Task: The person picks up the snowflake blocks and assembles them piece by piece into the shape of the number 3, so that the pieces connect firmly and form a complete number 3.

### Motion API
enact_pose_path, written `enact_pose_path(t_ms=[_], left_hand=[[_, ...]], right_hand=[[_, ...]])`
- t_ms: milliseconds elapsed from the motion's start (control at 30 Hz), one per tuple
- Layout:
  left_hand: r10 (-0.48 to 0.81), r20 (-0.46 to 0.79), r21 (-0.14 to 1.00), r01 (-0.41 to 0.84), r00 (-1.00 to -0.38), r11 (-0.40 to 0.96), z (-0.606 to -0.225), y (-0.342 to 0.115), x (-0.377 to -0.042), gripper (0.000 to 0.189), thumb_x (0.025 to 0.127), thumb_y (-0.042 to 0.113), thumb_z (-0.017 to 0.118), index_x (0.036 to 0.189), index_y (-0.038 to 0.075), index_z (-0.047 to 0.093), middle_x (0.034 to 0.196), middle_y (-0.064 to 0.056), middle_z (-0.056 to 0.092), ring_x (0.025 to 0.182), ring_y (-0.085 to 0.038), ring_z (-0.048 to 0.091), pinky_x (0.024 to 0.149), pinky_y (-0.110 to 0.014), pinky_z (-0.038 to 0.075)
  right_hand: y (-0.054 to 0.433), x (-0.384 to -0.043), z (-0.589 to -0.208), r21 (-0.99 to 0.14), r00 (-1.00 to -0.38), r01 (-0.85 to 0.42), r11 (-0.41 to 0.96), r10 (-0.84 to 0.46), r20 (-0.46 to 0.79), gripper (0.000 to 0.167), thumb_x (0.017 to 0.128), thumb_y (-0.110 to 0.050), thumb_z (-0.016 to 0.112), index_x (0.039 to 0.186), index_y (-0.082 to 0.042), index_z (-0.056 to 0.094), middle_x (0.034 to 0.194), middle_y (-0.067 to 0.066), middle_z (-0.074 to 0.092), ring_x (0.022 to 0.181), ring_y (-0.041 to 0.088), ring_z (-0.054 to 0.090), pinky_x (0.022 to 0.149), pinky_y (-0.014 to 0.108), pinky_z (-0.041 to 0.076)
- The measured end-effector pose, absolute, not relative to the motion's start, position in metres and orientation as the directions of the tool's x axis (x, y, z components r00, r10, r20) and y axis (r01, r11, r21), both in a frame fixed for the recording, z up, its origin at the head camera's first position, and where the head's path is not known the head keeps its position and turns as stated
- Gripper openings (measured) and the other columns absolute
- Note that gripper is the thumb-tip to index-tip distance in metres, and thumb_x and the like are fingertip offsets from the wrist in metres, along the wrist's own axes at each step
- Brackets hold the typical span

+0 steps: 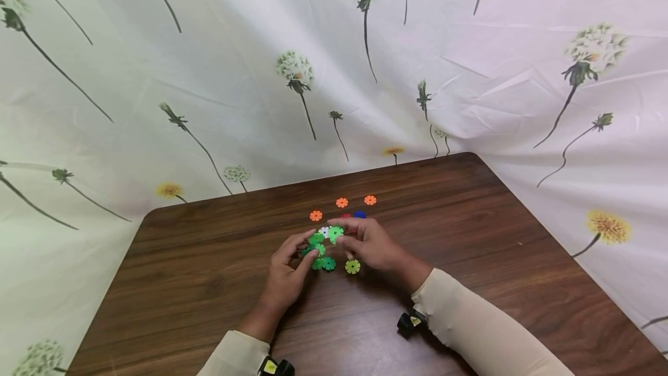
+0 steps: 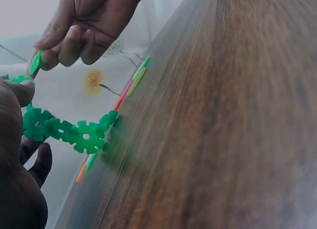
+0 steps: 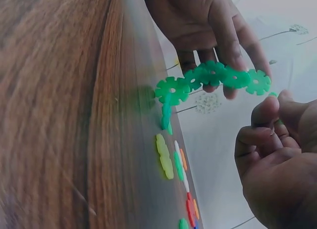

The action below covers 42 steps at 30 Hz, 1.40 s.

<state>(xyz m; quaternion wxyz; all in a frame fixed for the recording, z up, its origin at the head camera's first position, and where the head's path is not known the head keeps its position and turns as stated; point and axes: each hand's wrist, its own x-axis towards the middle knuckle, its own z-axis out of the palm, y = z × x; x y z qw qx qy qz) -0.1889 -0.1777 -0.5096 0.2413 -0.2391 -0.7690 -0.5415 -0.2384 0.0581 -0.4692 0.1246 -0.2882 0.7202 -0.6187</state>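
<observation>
My left hand [image 1: 284,268] grips a chain of several green notched discs [image 3: 237,78] slotted edge to edge. In the left wrist view this chain [image 2: 79,140] curves down from the fingers, its lower end close over the table. Between thumb and index finger, my right hand [image 1: 376,245] pinches a single green notched disc [image 1: 336,233], held just beside the chain's upper end. The right fingers mostly hide that disc in the right wrist view. A yellow-green disc [image 1: 352,266] lies on the table below the right hand.
Beyond the hands, an orange disc [image 1: 315,215], two more orange ones, a blue disc [image 1: 359,214], a red disc [image 1: 345,216] and a white disc [image 1: 325,231] lie on the brown wooden table [image 1: 209,271]. A dandelion-print cloth [image 1: 235,74] hangs behind the table.
</observation>
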Motion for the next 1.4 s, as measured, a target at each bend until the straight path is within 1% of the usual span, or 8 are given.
enact_pose_path(t_ms=[300,467,633,733,833,967,1133,1400], left_hand=[[0.136,0.651,0.705,0.661,-0.747,0.257,-0.511,-0.178,-0.19,0.042,0.097,-0.01,0.074,0.139,-0.004,0.069,0.126,-0.021,0.073,0.1,-0.014,0.07,0.076,-0.02,0.058],[0.155,0.652,0.698,0.667,-0.742,0.262,-0.513,-0.178,-0.192,0.044,0.098,-0.008,0.073,0.141,0.0,0.069,0.128,-0.019,0.073,0.102,-0.016,0.071,0.079,-0.017,0.058],[0.162,0.649,0.703,0.668,-0.743,0.246,-0.515,-0.178,-0.192,0.046,0.098,-0.012,0.071,0.142,0.001,0.069,0.129,-0.021,0.072,0.106,-0.006,0.069,0.08,-0.015,0.058],[0.161,0.658,0.698,0.676,-0.736,0.238,-0.516,-0.178,-0.192,0.048,0.097,-0.013,0.072,0.142,0.002,0.07,0.129,-0.022,0.071,0.109,-0.003,0.068,0.081,-0.015,0.059],[0.157,0.655,0.702,0.672,-0.739,0.236,-0.516,-0.178,-0.192,0.047,0.097,-0.013,0.072,0.142,0.001,0.071,0.127,-0.021,0.071,0.111,-0.002,0.068,0.082,-0.015,0.059],[0.13,0.634,0.733,0.646,-0.762,0.215,-0.515,-0.178,-0.191,0.038,0.099,-0.012,0.07,0.137,-0.003,0.073,0.122,-0.022,0.072,0.107,0.0,0.066,0.082,-0.015,0.057],[0.075,0.624,0.754,0.625,-0.778,0.203,-0.513,-0.177,-0.191,0.023,0.101,-0.011,0.068,0.122,-0.01,0.077,0.115,-0.024,0.074,0.105,0.001,0.068,0.085,-0.015,0.057],[0.024,0.649,0.733,0.634,-0.76,0.245,-0.513,-0.176,-0.189,0.016,0.099,-0.013,0.07,0.109,-0.008,0.081,0.109,-0.024,0.074,0.107,0.001,0.069,0.089,-0.013,0.057]], right_hand=[[0.056,-0.236,-0.469,-0.953,-0.773,-0.296,0.058,-0.601,0.204,0.044,0.112,-0.003,0.059,0.154,0.005,0.056,0.068,0.002,0.061,0.064,0.031,0.057,0.056,0.025,0.046],[0.057,-0.233,-0.467,-0.96,-0.755,-0.277,0.033,-0.626,0.196,0.044,0.112,-0.003,0.057,0.155,0.006,0.054,0.07,0.007,0.059,0.065,0.023,0.056,0.057,0.027,0.046],[0.055,-0.232,-0.468,-0.971,-0.759,-0.238,-0.011,-0.622,0.193,0.044,0.112,-0.002,0.057,0.155,0.005,0.053,0.083,0.018,0.064,0.067,0.012,0.058,0.061,0.028,0.051],[0.054,-0.232,-0.469,-0.981,-0.781,-0.191,-0.043,-0.599,0.179,0.04,0.111,-0.001,0.059,0.15,0.005,0.055,0.093,0.016,0.067,0.068,0.009,0.06,0.063,0.025,0.052],[0.053,-0.233,-0.471,-0.985,-0.799,-0.158,-0.064,-0.577,0.166,0.036,0.11,0.001,0.061,0.145,0.006,0.06,0.089,0.01,0.068,0.068,0.009,0.061,0.063,0.025,0.052],[0.052,-0.232,-0.472,-0.982,-0.802,-0.171,-0.078,-0.568,0.185,0.037,0.109,0.002,0.06,0.145,0.01,0.06,0.081,0.023,0.067,0.067,0.008,0.062,0.066,0.025,0.055],[0.051,-0.229,-0.472,-0.972,-0.78,-0.211,-0.102,-0.582,0.23,0.039,0.109,0.004,0.059,0.146,0.016,0.056,0.095,0.049,0.064,0.069,0.007,0.063,0.069,0.023,0.057],[0.048,-0.225,-0.471,-0.969,-0.782,-0.227,-0.1,-0.574,0.242,0.039,0.108,0.005,0.06,0.146,0.013,0.058,0.098,0.04,0.071,0.068,0.005,0.064,0.071,0.022,0.058]])
